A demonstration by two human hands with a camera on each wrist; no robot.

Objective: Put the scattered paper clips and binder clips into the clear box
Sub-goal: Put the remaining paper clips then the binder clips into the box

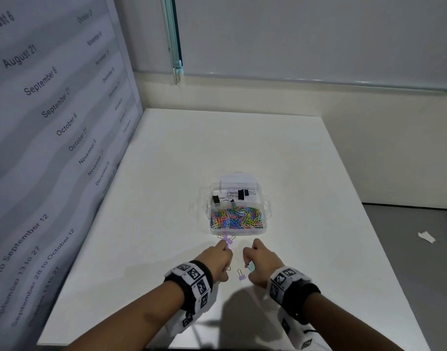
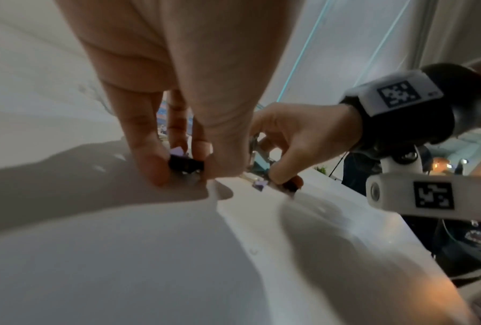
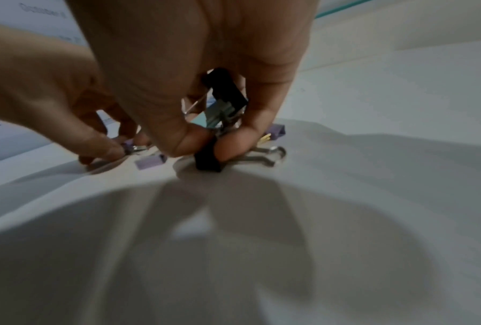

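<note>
The clear box [image 1: 238, 233] stands mid-table, with coloured paper clips [image 1: 236, 217] in its near part and black binder clips [image 1: 240, 194] in its far part. Just in front of it both hands are down on the table. My left hand [image 1: 224, 252] pinches a black binder clip [image 2: 186, 164], with a purple one [image 2: 177, 151] behind its fingers. My right hand [image 1: 248, 259] keeps a black and a teal clip [image 3: 224, 96] in its palm, and its thumb and finger pinch another black binder clip [image 3: 208, 161]. A loose purple binder clip [image 1: 241, 276] lies between the hands.
Another purple clip [image 1: 227, 238] lies against the box front. A wall calendar [image 1: 52, 122] borders the white table [image 1: 166, 160] on the left. A paper scrap [image 1: 426, 236] lies on the grey surface beyond the table's right edge.
</note>
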